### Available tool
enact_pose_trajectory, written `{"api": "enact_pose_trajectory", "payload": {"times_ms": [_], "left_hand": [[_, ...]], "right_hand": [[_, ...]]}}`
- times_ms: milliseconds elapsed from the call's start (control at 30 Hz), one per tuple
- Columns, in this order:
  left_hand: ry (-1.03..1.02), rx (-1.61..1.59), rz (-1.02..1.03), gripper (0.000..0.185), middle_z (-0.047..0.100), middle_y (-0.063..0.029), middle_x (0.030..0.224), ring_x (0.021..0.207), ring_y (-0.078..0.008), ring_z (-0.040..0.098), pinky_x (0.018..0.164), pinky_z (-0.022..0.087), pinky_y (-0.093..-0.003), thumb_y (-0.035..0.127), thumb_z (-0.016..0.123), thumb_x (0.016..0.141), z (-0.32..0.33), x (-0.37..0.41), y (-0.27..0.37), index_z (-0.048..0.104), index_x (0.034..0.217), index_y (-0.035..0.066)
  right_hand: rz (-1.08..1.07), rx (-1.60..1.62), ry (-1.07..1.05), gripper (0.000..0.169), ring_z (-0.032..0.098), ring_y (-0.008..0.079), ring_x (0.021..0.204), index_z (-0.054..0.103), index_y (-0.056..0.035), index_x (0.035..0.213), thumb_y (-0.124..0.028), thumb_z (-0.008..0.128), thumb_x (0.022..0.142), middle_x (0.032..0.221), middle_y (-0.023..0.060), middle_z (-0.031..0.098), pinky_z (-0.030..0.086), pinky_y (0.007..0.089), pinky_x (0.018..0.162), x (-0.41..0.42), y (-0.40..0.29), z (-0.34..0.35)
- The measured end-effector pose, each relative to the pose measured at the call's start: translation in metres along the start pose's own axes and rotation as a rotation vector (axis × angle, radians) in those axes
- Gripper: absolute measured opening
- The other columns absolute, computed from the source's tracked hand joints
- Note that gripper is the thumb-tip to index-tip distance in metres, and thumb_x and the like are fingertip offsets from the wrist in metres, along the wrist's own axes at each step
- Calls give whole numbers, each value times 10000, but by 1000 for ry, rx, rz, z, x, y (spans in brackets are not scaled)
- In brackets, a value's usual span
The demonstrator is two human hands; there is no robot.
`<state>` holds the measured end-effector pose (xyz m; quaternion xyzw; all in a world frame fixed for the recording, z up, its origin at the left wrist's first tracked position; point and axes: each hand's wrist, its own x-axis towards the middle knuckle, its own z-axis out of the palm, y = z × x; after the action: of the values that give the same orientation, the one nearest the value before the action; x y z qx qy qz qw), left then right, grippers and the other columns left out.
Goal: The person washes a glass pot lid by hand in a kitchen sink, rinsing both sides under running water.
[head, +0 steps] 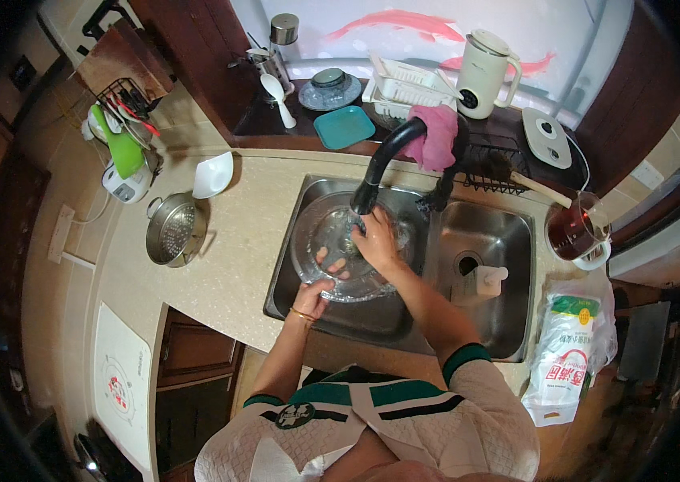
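A round clear glass lid or shallow dish [316, 220] is tilted over the left basin of the steel sink [346, 328]. My left hand [319, 283] grips its near rim, with fingers showing through the glass. My right hand [377, 238] lies on the glass under the black faucet [367, 196], where water appears to run. Whether the right hand holds something small there cannot be told. A pink cloth [434, 138] hangs over the faucet's neck.
A steel steamer pot [176, 230] and a white bowl [213, 175] stand left. The right basin holds a pale plastic container [487, 281]. A glass jug of dark liquid [575, 232] and a printed bag [563, 361] are at right. A teal tray [344, 128] lies behind the sink.
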<state>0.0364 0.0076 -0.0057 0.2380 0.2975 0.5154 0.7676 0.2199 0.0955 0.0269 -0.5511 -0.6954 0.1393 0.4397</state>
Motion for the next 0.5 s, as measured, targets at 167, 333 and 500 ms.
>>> {"api": "enact_pose_trajectory", "payload": {"times_ms": [167,333,500], "left_hand": [[44,462,69,724,576,-100,1208,995,-214,616,814,482,-286,-55,552,770,-28,10,4,315,1434,112],[185,574,148,477,651,-34,971,807,-111,610,703,472,-243,-32,569,779,-29,21,-1,543,1251,34],[498,615,-11,223,695,-62,761,534,-103,559,448,390,-237,51,564,799,-54,-17,6,703,973,32]], "right_hand": [[824,1097,64,260,563,202,924,579,-107,1109,-264,512,912,1048,25,581,482,365,668,-29,45,52],[1296,1062,-57,344,559,169,826,600,-147,1020,-446,527,867,941,23,609,472,345,617,5,59,75],[907,97,-236,621,630,328,961,645,-80,1074,-586,602,718,1006,136,668,488,421,816,38,38,147]]}}
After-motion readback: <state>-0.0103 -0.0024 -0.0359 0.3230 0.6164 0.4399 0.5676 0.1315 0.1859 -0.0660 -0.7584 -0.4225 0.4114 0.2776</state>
